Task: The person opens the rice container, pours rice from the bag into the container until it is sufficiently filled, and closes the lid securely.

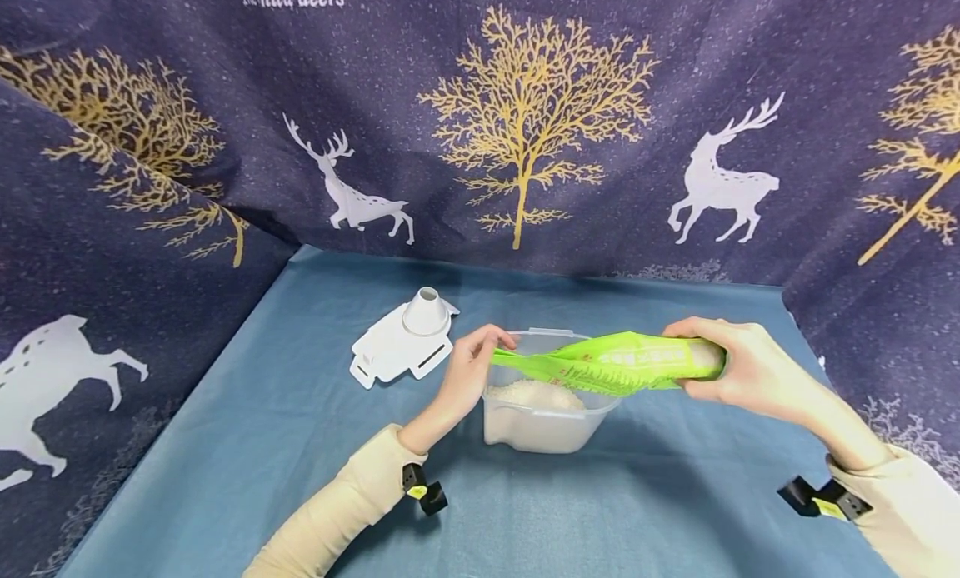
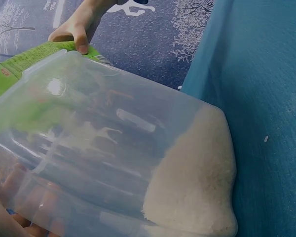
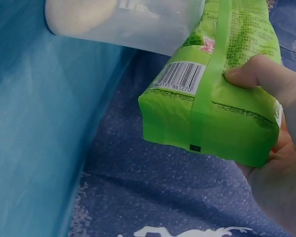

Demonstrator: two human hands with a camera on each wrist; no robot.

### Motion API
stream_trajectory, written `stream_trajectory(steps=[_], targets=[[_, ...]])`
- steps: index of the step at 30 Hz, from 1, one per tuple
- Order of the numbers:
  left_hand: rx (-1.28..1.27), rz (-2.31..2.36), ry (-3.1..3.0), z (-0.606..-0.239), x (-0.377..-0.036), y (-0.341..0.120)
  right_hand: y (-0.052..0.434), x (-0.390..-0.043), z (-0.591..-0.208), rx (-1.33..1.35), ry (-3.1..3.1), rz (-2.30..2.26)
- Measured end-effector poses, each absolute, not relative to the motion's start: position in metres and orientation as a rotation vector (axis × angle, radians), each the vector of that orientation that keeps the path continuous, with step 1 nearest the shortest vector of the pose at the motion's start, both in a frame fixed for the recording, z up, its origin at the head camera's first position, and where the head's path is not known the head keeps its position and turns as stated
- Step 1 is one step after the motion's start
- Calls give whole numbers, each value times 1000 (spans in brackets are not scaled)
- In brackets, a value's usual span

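A bright green bag of rice (image 1: pixel 630 361) lies tilted sideways over a clear plastic container (image 1: pixel 540 435). My right hand (image 1: pixel 738 368) grips the bag's bottom end, with the thumb (image 3: pixel 246 74) on the printed side near the barcode. At the narrow, gathered end of the bag, my left hand (image 1: pixel 474 360) pinches the plastic by the container's left rim. White rice (image 2: pixel 195 182) is heaped in the bottom of the container. Through the container wall, fingers of the left hand (image 2: pixel 39 205) show blurred in the left wrist view.
A white lid (image 1: pixel 393 345) lies on the blue cloth (image 1: pixel 300 428) left of the container, with a white cone-shaped cup (image 1: pixel 426 313) on it. One small white grain (image 2: pixel 266 138) lies on the cloth. A dark curtain (image 1: pixel 525 128) with deer and trees hangs behind.
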State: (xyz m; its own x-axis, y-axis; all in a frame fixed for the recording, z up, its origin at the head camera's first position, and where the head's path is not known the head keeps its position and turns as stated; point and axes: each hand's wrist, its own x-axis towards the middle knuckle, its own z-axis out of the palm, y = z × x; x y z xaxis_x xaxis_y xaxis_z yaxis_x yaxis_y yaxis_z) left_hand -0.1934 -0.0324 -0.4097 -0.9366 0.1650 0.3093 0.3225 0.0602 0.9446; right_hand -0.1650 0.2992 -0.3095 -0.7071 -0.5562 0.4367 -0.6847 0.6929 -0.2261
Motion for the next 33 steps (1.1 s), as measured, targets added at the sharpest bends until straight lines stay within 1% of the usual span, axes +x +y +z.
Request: stream_trajectory(steps=[13, 24, 28, 33], targets=[[-528, -2036, -2167, -411, -194, -34, 297, -167, -307, 1113, -2496, 533], [-544, -2040, -2152, -412, -194, -33, 294, -176, -325, 1248, -2202, 832], [-539, -2035, -2159, -412, -194, -33, 289, -178, -330, 1248, -2110, 893], [-533, -2033, -2162, -412, -195, -33, 287, -175, -331, 1175, -2126, 918]])
